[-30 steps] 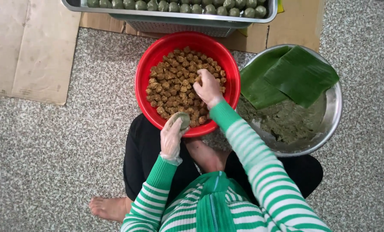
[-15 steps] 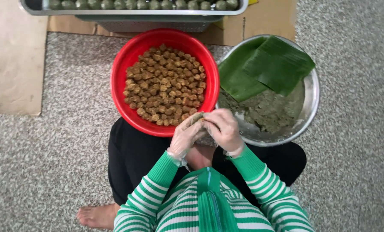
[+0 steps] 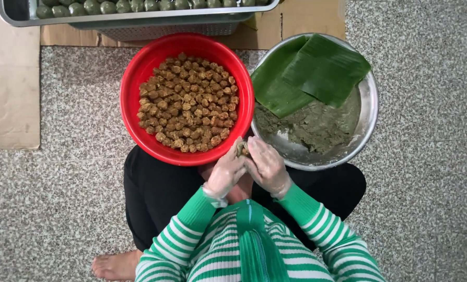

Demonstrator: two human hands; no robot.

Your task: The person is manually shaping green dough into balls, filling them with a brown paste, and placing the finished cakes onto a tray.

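Head view: gloved hands (image 3: 248,168) around lumpy ball (image 3: 242,149)

The person wears a knit top with green and white stripes, its cuffs plain green, and black trousers. A thin clear plastic glove covers the left hand (image 3: 226,174) and another the right hand (image 3: 268,167). One foot (image 3: 116,265) is bare
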